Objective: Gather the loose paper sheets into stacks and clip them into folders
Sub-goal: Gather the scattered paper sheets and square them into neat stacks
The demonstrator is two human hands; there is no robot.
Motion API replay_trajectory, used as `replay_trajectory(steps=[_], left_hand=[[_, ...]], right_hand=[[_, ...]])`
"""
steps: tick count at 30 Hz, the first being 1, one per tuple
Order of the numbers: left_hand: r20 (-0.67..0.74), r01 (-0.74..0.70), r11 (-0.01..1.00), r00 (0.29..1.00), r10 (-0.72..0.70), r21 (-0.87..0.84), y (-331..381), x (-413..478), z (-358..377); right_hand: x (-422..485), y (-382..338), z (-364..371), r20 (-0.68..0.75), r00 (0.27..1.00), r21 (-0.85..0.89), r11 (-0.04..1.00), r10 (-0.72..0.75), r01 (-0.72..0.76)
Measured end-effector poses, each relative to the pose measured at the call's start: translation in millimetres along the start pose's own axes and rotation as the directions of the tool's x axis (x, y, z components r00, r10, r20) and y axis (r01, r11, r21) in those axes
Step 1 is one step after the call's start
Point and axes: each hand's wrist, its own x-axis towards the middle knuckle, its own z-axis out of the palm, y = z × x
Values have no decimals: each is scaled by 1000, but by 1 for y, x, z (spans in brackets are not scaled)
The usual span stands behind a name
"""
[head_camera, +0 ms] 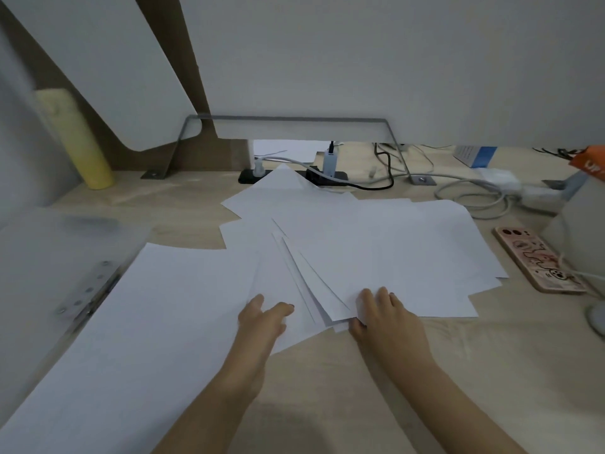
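Sweeping the fanned loose sheets (376, 244) together should go best using the left hand (262, 317) and right hand (383, 309), both lying flat, fingers loosely spread, pinching nothing.

I see plain white paper sheets (376, 244) lying flat mid-desk in a loose, overlapping fan, with corners pointing every way and no edges squared. A larger white sheet (147, 322) lies at my near left, overlapping the fan's left side. Just left of it lies a frosted translucent plastic folder (49, 257), its metal clip strip (85, 293) next to that sheet's edge.
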Motion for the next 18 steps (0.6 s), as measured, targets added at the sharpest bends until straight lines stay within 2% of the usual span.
replay_trajectory(steps=[4,7,11,14,18], left_hand=[[101,-9,999,995,14,-47,6,12,9],[163,-3,999,987,10,-46,15,27,21],[171,25,997,985,-13,-67,25,44,34],[172,13,996,985,-29,91,28,51,48],[197,-78,956,980,22,284,29,45,77]], right_hand=[[4,10,-10,-32,999,-14,1000,-5,5],[8,24,-24,-14,989,119,982,147,-145],[2,41,-22,-14,960,304,916,280,-263],[-4,43,-25,9,953,353,890,304,-287],[-9,40,-22,13,975,314,925,223,-216]])
